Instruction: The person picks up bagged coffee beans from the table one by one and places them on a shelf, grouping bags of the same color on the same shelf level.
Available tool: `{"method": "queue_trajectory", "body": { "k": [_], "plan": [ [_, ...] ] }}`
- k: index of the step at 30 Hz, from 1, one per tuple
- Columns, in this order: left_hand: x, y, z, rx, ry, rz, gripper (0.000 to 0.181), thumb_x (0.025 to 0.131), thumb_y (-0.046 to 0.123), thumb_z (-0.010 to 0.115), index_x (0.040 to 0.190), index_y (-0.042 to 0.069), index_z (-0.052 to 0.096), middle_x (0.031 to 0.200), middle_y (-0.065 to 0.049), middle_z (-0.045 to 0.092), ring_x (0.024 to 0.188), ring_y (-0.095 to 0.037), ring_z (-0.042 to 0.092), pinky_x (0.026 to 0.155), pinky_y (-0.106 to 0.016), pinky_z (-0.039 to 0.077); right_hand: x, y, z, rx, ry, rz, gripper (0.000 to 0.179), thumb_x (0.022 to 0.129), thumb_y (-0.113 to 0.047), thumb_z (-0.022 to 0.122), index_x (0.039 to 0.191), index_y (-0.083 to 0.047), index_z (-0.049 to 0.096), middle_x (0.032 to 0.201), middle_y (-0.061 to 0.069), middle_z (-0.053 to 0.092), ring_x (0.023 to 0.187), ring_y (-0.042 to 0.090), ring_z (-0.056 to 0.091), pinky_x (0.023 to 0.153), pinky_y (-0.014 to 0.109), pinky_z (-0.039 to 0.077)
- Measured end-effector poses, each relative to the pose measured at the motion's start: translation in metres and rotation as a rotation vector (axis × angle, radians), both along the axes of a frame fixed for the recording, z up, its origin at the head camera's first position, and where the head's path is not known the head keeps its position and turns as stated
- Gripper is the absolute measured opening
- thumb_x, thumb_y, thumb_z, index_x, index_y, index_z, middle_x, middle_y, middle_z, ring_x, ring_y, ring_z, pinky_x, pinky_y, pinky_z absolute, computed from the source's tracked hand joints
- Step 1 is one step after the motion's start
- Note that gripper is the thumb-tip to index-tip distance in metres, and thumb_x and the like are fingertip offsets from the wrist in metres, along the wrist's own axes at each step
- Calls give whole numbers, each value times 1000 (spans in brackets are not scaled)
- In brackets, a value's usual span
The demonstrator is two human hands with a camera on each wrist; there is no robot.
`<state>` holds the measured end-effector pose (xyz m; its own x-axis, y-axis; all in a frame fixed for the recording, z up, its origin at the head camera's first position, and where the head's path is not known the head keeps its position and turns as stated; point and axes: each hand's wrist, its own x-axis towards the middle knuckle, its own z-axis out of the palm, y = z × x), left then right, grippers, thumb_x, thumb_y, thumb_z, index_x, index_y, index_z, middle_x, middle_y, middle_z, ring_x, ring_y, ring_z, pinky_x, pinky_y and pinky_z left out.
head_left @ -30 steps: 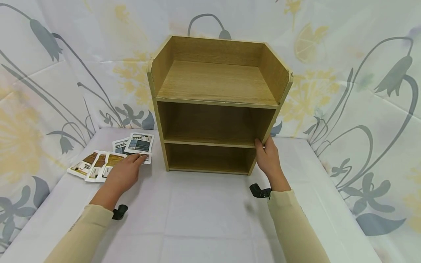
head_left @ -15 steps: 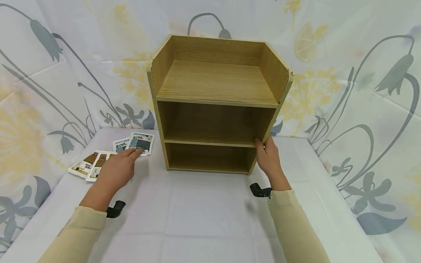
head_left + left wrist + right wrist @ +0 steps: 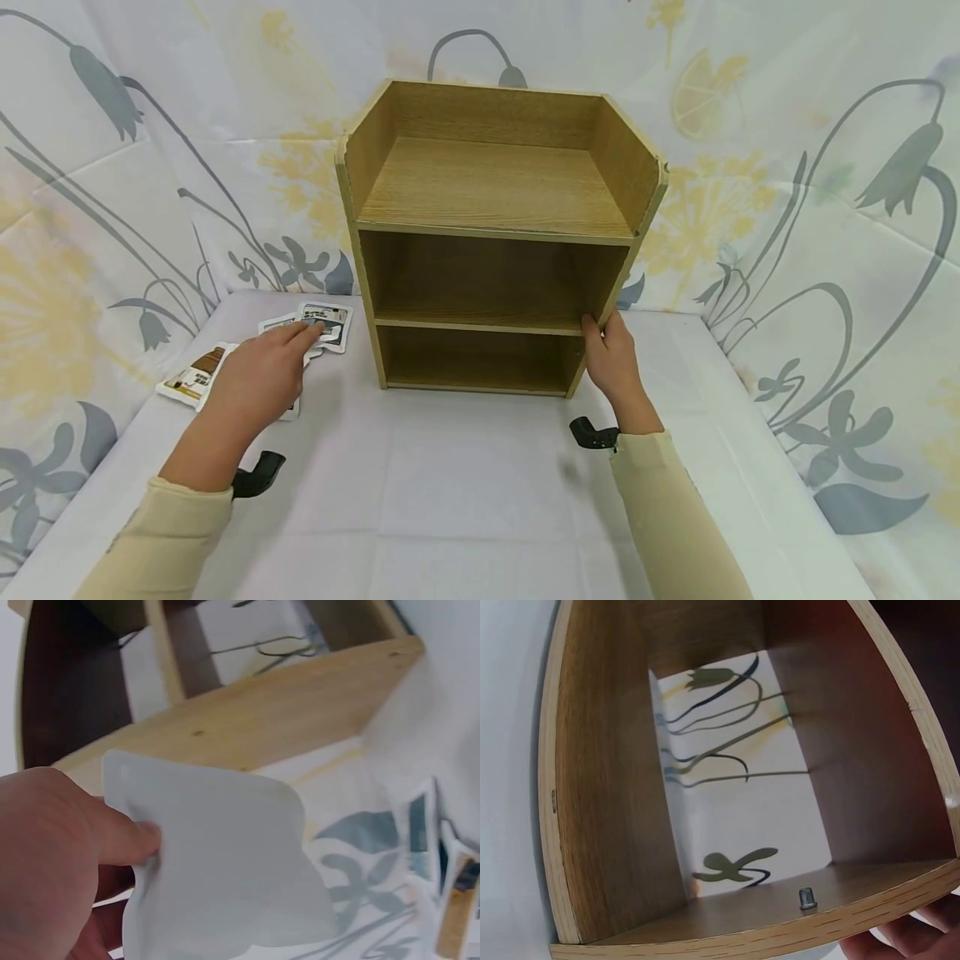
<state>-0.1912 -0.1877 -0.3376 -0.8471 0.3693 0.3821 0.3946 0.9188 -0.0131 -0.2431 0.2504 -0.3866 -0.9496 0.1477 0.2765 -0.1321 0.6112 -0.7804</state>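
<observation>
My left hand [image 3: 258, 379] is over the group of packets left of the shelf unit. In the left wrist view its thumb and fingers pinch a flat white sachet [image 3: 217, 855] by one edge, plain side toward the camera. Beyond the fingertips lie sachets with blue-grey labels [image 3: 339, 332]. A sachet with a brown label [image 3: 197, 375] shows at the left, others partly hidden behind the hand. My right hand [image 3: 613, 367] grips the right side panel of the wooden shelf unit [image 3: 495, 187], thumb at the front edge by the middle shelf board.
The shelf unit stands upright at the back of the white-covered table [image 3: 450, 492], its compartments bare. A floral cloth [image 3: 750, 208] hangs behind. A small metal peg [image 3: 807, 898] sticks out of the inner side panel.
The left hand has drawn back a little toward the left and near side, and a sachet that lay under its fingertips has left its spot. Right hand and shelf unit stay put.
</observation>
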Motion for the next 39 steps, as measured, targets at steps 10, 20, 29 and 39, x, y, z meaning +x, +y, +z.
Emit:
{"method": "queue_trajectory", "body": {
  "k": [10, 20, 29, 39],
  "plan": [
    [11, 9, 22, 4, 111, -57, 49, 81, -7, 61, 129, 3, 60, 120, -18, 66, 104, -39, 65, 77, -53, 55, 0, 0, -1, -8, 20, 4, 52, 103, -39, 34, 143, -7, 37, 141, 23, 49, 129, 40, 50, 104, 57, 42],
    [18, 15, 39, 31, 222, -140, 51, 74, -11, 61, 124, 1, 62, 115, -17, 68, 98, -37, 67, 76, -51, 56, 1, -1, 0, -3, 34, 6, 50, 103, -38, 34, 142, -6, 38, 140, 23, 49, 128, 40, 50, 103, 57, 43],
    [26, 22, 56, 66, 270, -181, 52, 73, -14, 58, 123, 1, 64, 113, -17, 69, 98, -36, 68, 77, -48, 56, 1, -2, 1, -10, 31, 3, 50, 103, -36, 35, 141, -4, 39, 140, 24, 49, 129, 40, 49, 105, 57, 42],
    [35, 31, 75, 75, 359, -263, 55, 72, -14, 59, 124, 1, 63, 112, -17, 69, 96, -36, 68, 74, -49, 56, 2, -2, 0, -17, 16, -2, 50, 103, -37, 34, 142, -6, 38, 142, 23, 48, 131, 39, 48, 105, 56, 42]
  ]
}}
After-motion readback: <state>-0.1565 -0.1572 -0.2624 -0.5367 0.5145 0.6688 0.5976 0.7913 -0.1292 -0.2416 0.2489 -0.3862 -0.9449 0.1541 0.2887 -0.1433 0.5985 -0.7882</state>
